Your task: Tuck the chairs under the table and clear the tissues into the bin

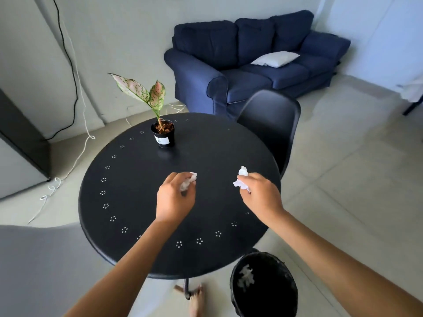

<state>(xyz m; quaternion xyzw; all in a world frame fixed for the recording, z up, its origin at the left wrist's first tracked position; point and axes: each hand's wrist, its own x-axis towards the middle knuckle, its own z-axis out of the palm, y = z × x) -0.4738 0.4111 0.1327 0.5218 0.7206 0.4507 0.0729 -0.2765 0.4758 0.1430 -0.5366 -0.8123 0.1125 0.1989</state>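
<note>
Both hands out over the round black table, each closed on a crumpled white tissue: left hand pinched around the left tissue, right hand clamped on the right tissue, which stuck up past the fingertips. Held just above the tabletop, well apart from each other. Bin on the floor at the table's near edge, below and toward the body from both grips, clearly nearer the right hand; a straight pull back and down for that arm, a cross-body reach for the left. Black-lined, open-topped, with a pale scrap already inside. Tissues small, wadded, with no real long axis, likely light and springy. Dark chair tucked at the far right; grey chair at the near left, apparently still out.
</note>
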